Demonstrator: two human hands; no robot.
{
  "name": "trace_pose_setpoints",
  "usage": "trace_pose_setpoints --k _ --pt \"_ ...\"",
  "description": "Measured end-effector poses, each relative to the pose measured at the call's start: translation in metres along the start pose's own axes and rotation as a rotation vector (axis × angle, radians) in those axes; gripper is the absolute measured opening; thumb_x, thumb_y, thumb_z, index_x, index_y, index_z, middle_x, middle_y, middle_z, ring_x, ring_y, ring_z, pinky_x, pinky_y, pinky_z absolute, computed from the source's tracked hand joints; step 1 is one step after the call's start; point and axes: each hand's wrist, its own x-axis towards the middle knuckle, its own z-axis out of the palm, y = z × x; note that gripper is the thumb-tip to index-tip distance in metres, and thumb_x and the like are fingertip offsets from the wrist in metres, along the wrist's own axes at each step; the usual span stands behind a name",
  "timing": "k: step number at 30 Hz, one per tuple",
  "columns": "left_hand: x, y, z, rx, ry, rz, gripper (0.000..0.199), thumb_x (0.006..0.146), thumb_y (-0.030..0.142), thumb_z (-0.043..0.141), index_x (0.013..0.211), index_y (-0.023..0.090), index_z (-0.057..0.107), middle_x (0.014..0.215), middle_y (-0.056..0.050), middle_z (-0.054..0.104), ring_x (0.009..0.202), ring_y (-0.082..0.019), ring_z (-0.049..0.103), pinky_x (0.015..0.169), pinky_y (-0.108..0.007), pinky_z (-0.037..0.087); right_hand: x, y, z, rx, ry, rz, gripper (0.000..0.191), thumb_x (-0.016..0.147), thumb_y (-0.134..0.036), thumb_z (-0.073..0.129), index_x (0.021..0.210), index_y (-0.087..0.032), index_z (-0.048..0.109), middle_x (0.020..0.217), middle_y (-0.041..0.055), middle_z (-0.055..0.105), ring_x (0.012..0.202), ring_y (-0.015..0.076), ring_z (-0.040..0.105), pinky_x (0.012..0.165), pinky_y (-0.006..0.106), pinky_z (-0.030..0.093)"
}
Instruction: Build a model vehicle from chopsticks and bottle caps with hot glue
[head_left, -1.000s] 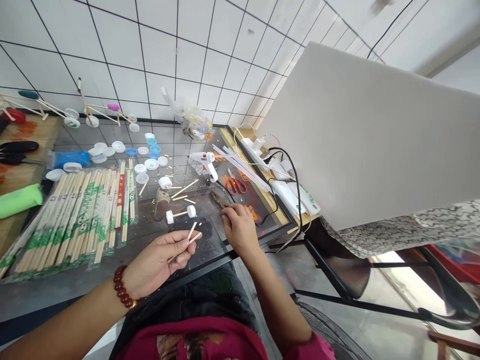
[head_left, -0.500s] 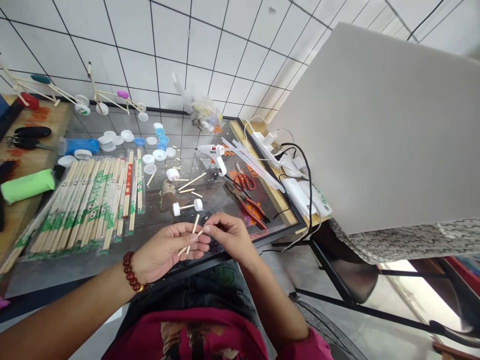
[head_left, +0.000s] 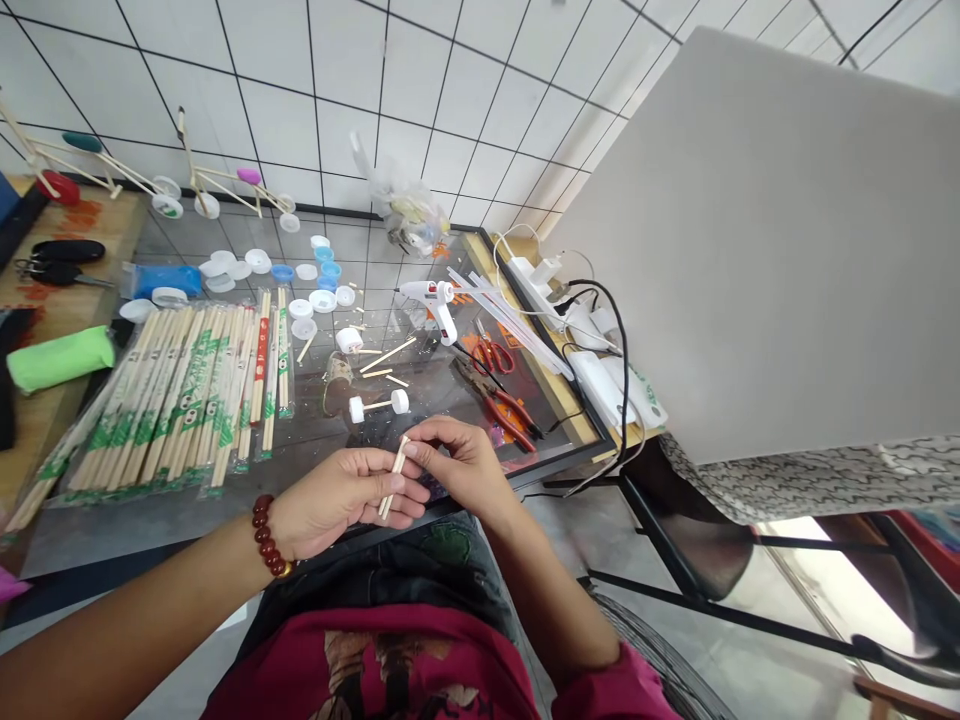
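Over the table's front edge, my left hand [head_left: 360, 495] pinches two short chopstick pieces [head_left: 394, 480] lying side by side. Thumb and forefinger of my right hand [head_left: 450, 460] close on the upper ends of the same pieces. Just beyond my hands rests a chopstick axle [head_left: 379, 405] with a white bottle cap on each end. Loose cut chopstick pieces [head_left: 388, 355] are scattered behind it, near a white cap [head_left: 349, 341] with a stick in it.
Wrapped chopsticks [head_left: 172, 400] cover the left side. Bottle caps [head_left: 322, 300] lie behind them. A glue gun [head_left: 435, 300], glue sticks [head_left: 517, 325], scissors [head_left: 495, 355] and red-handled pliers [head_left: 499, 405] are on the right. Stick models [head_left: 225, 180] stand at the back, a power strip [head_left: 529, 285] far right.
The chopstick pieces, crossed at angles before, now lie together nearly parallel. My right fingers have moved onto their upper ends. The view has shifted slightly.
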Motion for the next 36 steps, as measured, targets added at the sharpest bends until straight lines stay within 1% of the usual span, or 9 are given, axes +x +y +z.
trace_pose_setpoints --k 2,6,8,14,19,23,26,32,36 --pt "0.000 0.000 0.001 -0.013 0.021 0.014 0.048 0.057 0.044 0.099 0.088 0.012 0.080 0.089 -0.013 0.081 0.078 -0.021 0.076 0.077 -0.033 0.062 -0.004 0.000 -0.001 -0.017 0.012 -0.035 0.027 0.089 -0.045 0.076 0.103 -0.022 0.077 0.094 0.0047 0.074 0.084 0.0165 0.067 0.078 0.031 0.056" --pt "-0.001 0.000 0.004 -0.061 0.098 0.059 0.052 0.052 0.044 0.100 0.089 0.014 0.079 0.085 -0.012 0.081 0.077 -0.020 0.075 0.068 -0.028 0.061 -0.016 0.004 0.000 -0.152 -0.112 -0.175 0.110 0.063 -0.046 0.097 0.155 -0.026 0.042 0.142 0.0138 0.056 0.117 0.0246 0.062 0.103 0.043 0.054" --pt "-0.001 0.000 0.005 -0.069 0.114 0.070 0.054 0.051 0.044 0.101 0.089 0.013 0.078 0.085 -0.013 0.081 0.079 -0.021 0.076 0.066 -0.026 0.059 -0.022 0.009 0.003 -0.240 -0.139 -0.210 0.119 0.066 -0.039 0.097 0.162 -0.029 0.027 0.153 0.0160 0.046 0.132 0.0290 0.054 0.112 0.050 0.049" --pt "0.001 0.000 0.007 -0.085 0.130 0.102 0.055 0.050 0.044 0.101 0.088 0.012 0.078 0.087 -0.013 0.081 0.081 -0.021 0.076 0.077 -0.030 0.061 -0.027 0.020 0.015 -0.355 -0.050 -0.309 0.113 0.079 -0.032 0.087 0.165 -0.034 0.013 0.155 0.0167 0.044 0.139 0.0332 0.050 0.113 0.055 0.046" --pt "0.000 -0.002 0.006 -0.046 0.139 0.096 0.053 0.054 0.045 0.098 0.090 0.014 0.077 0.086 -0.012 0.080 0.081 -0.022 0.076 0.072 -0.029 0.060 -0.022 0.015 0.008 -0.203 -0.101 -0.308 0.111 0.076 -0.045 0.090 0.163 -0.033 0.022 0.151 0.0147 0.050 0.126 0.0284 0.059 0.108 0.049 0.051" --pt "0.001 -0.005 0.001 0.167 0.100 0.140 0.035 0.074 0.045 0.085 0.092 0.016 0.076 0.085 -0.009 0.079 0.074 -0.018 0.073 0.069 -0.027 0.058 -0.018 0.011 0.001 0.001 -0.105 -0.224 0.065 0.090 -0.050 0.076 0.146 -0.028 0.052 0.120 0.0072 0.069 0.103 0.0190 0.067 0.096 0.036 0.057" --pt "0.002 -0.007 -0.005 0.610 0.097 0.380 0.024 0.092 0.037 0.065 0.088 0.017 0.078 0.072 -0.005 0.074 0.065 -0.015 0.068 0.064 -0.025 0.055 -0.012 0.009 -0.005 0.034 -0.106 -0.236 0.029 0.095 -0.040 0.072 0.120 -0.025 0.071 0.097 0.0030 0.073 0.087 0.0149 0.068 0.085 0.030 0.057" --pt "-0.006 0.010 -0.017 1.378 0.426 1.226 0.030 0.098 0.016 0.051 0.106 0.023 0.079 0.102 -0.006 0.077 0.089 -0.016 0.073 0.082 -0.025 0.054 0.033 0.005 -0.034 0.005 -0.029 -0.309 0.022 0.088 -0.036 0.080 0.104 -0.022 0.075 0.092 0.0025 0.074 0.079 0.0142 0.067 0.079 0.029 0.055" --pt "-0.014 0.031 -0.028 1.461 0.714 1.293 0.027 0.099 0.018 0.053 0.110 0.024 0.077 0.098 -0.004 0.076 0.082 -0.015 0.071 0.074 -0.024 0.053 0.070 0.012 -0.041 -0.129 -0.008 -0.398 0.017 0.093 -0.035 0.073 0.101 -0.020 0.074 0.092 0.0034 0.074 0.082 0.0156 0.068 0.080 0.030 0.055"
